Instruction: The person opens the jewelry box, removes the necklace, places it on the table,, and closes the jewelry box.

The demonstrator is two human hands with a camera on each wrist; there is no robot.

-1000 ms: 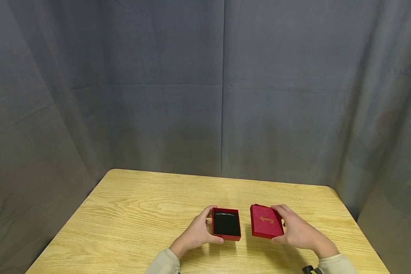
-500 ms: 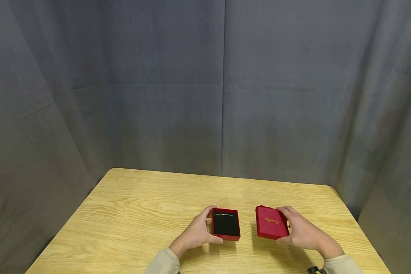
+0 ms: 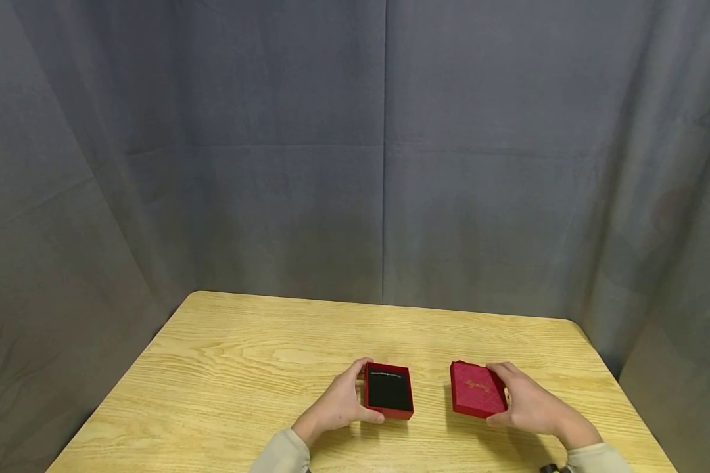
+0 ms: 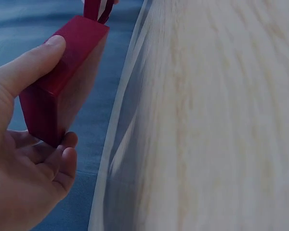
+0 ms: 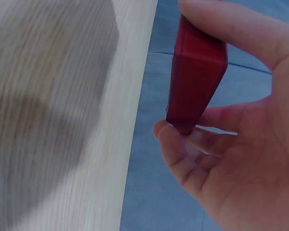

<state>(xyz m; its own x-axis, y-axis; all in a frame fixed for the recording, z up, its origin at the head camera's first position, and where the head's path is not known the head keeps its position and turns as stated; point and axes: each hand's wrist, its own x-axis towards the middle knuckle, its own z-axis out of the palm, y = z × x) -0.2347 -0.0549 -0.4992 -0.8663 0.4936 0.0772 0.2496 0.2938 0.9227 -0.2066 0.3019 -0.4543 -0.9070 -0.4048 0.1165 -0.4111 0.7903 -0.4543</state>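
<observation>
In the head view my left hand (image 3: 341, 401) grips a red jewelry box base (image 3: 398, 414) by its near and far sides. A black pad (image 3: 389, 394) fills the base, and a thin silvery chain (image 3: 386, 374) lies across its far part. My right hand (image 3: 529, 404) holds the red box lid (image 3: 478, 389), gold lettering facing up, thumb on the near side and fingers at the far side. Lid and base are apart, side by side over the table. Both wrist views show thumb and fingers around the red box base (image 4: 70, 62) and the lid (image 5: 195, 82).
A light wood-grain table (image 3: 260, 355) with rounded far corners lies under both hands. Grey curtains (image 3: 284, 164) hang behind it and on both sides. A dark strap piece (image 3: 550, 468) shows at the right sleeve.
My right hand has moved right with the lid and slightly toward me, widening the gap to the base. My left hand and the box base stay almost in place, a touch lower in view.
</observation>
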